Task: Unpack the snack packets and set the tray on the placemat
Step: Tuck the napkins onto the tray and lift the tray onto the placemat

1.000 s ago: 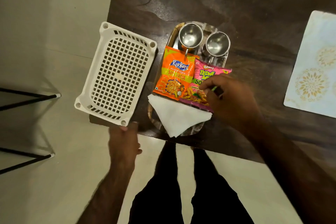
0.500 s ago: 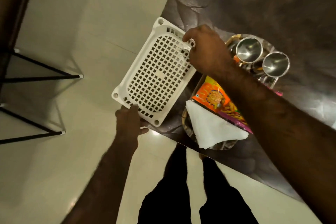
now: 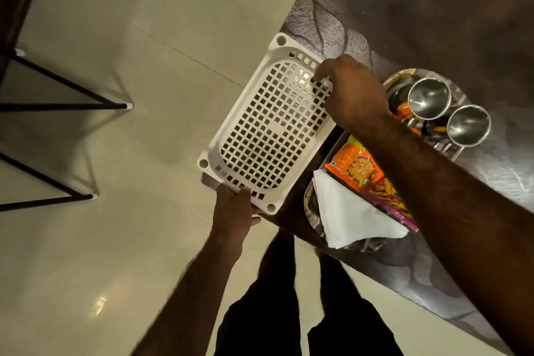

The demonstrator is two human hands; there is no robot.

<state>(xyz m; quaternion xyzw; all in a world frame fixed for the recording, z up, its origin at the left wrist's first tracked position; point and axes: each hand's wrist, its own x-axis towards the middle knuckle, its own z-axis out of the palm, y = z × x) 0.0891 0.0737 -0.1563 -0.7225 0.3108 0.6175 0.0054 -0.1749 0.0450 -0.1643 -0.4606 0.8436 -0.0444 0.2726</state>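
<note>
glossy pale floor (image 3: 121, 240), dark table (image 3: 433, 23)

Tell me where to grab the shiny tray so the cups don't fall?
Probably hold the steel tray by its raised rim at the two short ends, one of your hands coming in from each end. It is long and lies flat on the table, and two cups stand at the far end, so keep it level.

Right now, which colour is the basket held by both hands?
White, with a square-hole grid: the basket, clearest in the head view.
</note>
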